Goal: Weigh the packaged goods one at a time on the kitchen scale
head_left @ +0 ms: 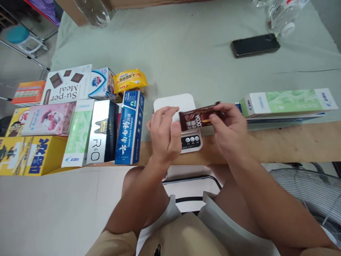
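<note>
A dark brown wrapped snack packet marked COCOA (196,119) is pinched at its right end by my right hand (229,128), thumb on top. It is held over a white kitchen scale (174,101), whose dark button panel shows below the packet. My left hand (165,132) is over the scale's left side, just left of the packet, with its fingers apart and nothing seen in them. The hands and packet hide much of the scale. Left of the scale, a blue toothpaste box (129,128) lies beside a black and white R&O box (99,135).
More boxes fill the left side: a Su-per Meal box (68,84), a soap box (101,83), a pink box (48,119) and a yellow box (45,155). A yellow packet (130,80) lies behind. To the right are a green-white box (290,102), a phone (255,45) and a bottle (283,17).
</note>
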Demonstrator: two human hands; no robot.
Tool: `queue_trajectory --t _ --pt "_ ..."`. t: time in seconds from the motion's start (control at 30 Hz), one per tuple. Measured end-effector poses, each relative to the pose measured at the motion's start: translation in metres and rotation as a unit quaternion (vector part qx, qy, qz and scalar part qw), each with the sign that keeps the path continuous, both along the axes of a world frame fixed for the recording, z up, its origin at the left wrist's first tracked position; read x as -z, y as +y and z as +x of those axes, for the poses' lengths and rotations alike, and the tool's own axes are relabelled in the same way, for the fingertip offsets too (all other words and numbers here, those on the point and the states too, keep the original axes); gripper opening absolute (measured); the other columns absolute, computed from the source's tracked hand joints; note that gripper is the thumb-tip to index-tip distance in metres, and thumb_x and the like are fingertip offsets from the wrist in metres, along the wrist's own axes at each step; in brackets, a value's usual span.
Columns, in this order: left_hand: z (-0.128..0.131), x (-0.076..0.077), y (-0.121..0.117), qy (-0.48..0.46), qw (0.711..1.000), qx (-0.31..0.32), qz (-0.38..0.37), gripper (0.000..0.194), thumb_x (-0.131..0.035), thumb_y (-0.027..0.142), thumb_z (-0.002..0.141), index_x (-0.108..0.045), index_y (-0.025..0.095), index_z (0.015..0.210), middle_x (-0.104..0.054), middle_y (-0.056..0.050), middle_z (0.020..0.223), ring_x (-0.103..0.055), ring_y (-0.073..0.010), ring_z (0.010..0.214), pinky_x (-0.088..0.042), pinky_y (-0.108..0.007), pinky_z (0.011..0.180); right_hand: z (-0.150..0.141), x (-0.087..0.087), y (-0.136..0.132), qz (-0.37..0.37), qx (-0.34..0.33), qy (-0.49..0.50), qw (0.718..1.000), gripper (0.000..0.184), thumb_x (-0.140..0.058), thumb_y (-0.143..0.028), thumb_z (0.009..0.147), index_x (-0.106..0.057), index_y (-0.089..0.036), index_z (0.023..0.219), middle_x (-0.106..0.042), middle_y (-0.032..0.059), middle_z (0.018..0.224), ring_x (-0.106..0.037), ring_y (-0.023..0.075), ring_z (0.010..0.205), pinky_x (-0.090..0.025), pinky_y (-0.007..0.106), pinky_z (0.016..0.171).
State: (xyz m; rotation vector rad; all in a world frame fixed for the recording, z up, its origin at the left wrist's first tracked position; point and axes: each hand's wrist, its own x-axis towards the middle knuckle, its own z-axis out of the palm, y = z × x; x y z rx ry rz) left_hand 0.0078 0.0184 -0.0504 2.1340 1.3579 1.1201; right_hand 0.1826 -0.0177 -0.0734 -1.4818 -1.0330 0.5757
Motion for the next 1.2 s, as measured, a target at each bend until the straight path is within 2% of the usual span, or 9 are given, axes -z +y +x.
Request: queue_trajectory --t 0.1,0.17,0.4,0.5,0.6,0.73,0.83,0.97,1.2 --pt "-0.003 0.0 0.003 -0.009 1.0 -0.019 -0.014 0.074 -0.016 0.066 0.106 -0.073 0.022 0.12 -0.071 -0.013 0.123 -0.063 -0.0307 0.12 -0.044 -0.048 0.106 0.006 -0.012 -0.008 0.039 0.123 -0.11 0.986 0.02 -0.06 -0.046 0.096 -0.064 -0.026 0.094 -0.059 0.0054 0.094 -0.063 0.0237 0.093 -0.059 0.046 0.089" --pt "-0.003 0.001 0.005 -0.013 1.0 -0.015 -0.023 0.075 -0.015 0.067 0.105 -0.073 0.023 0.119 -0.069 -0.013 0.121 -0.063 -0.031 0.119 -0.045 -0.049 0.106 0.006 -0.016 -0.011 0.019 0.149 -0.168 0.974 0.024 -0.061 -0.048 0.096 -0.07 -0.026 0.095 -0.059 0.006 0.091 -0.061 0.0243 0.089 -0.058 0.048 0.089" --pt "-0.006 0.009 0.01 -0.027 0.993 -0.071 -0.088 0.064 -0.029 0.064 0.105 -0.07 0.02 0.127 -0.056 -0.016 0.133 -0.055 -0.0315 0.13 -0.041 -0.052 0.118 0.0 -0.012 -0.015 -0.05 0.054 -0.201 0.977 0.032 -0.059 -0.042 0.095 -0.074 -0.023 0.116 -0.066 0.0089 0.102 -0.065 0.0236 0.088 -0.058 0.045 0.087" --pt "-0.009 0.012 0.015 -0.059 0.989 -0.067 -0.117 0.065 -0.031 0.064 0.105 -0.066 0.017 0.133 -0.052 -0.017 0.135 -0.055 -0.0301 0.132 -0.042 -0.05 0.121 -0.002 -0.016 -0.023 -0.125 -0.003 -0.21 0.97 0.035 -0.054 -0.045 0.097 -0.076 -0.023 0.113 -0.068 0.0038 0.079 -0.064 0.0215 0.071 -0.054 0.038 0.072" --pt "-0.012 0.016 0.021 -0.083 0.985 -0.07 -0.131 0.068 -0.031 0.066 0.104 -0.064 0.015 0.135 -0.053 -0.018 0.135 -0.057 -0.0306 0.132 -0.045 -0.051 0.119 -0.003 -0.02 -0.03 -0.169 0.0 -0.216 0.962 0.039 -0.051 -0.049 0.097 -0.08 -0.023 0.104 -0.063 0.0003 0.06 -0.058 0.0194 0.057 -0.045 0.033 0.06" --pt "-0.015 0.016 0.026 -0.107 0.98 -0.049 -0.16 0.063 -0.032 0.065 0.105 -0.063 0.019 0.135 -0.056 -0.017 0.138 -0.06 -0.0293 0.13 -0.048 -0.05 0.117 0.0 -0.018 -0.03 -0.151 0.032 -0.259 0.954 0.036 -0.053 -0.047 0.095 -0.08 -0.023 0.098 -0.066 0.0007 0.06 -0.058 0.0189 0.056 -0.045 0.032 0.06" --pt "-0.02 0.013 0.026 -0.124 0.977 -0.035 -0.169 0.061 -0.033 0.065 0.105 -0.063 0.02 0.135 -0.057 -0.017 0.14 -0.06 -0.0285 0.133 -0.047 -0.048 0.119 0.001 -0.011 -0.024 -0.108 0.032 -0.294 0.949 0.032 -0.054 -0.043 0.096 -0.079 -0.024 0.095 -0.074 0.0057 0.083 -0.066 0.0218 0.073 -0.053 0.036 0.07" --pt "-0.024 0.012 0.025 -0.149 0.972 -0.031 -0.178 0.058 -0.033 0.064 0.106 -0.063 0.023 0.134 -0.059 -0.017 0.14 -0.06 -0.0288 0.134 -0.048 -0.048 0.118 -0.001 -0.003 -0.016 -0.094 0.01 -0.304 0.948 0.027 -0.054 -0.041 0.095 -0.076 -0.025 0.1 -0.073 0.0086 0.102 -0.069 0.0253 0.095 -0.057 0.044 0.085" --pt "-0.029 0.006 0.024 -0.171 0.967 -0.019 -0.189 0.062 -0.031 0.064 0.106 -0.061 0.019 0.137 -0.058 -0.019 0.144 -0.059 -0.0294 0.137 -0.047 -0.05 0.119 -0.004 -0.008 -0.014 -0.075 0.033 -0.244 0.966 0.02 -0.057 -0.036 0.093 -0.071 -0.025 0.101 -0.071 0.0064 0.096 -0.067 0.0243 0.088 -0.055 0.043 0.08"
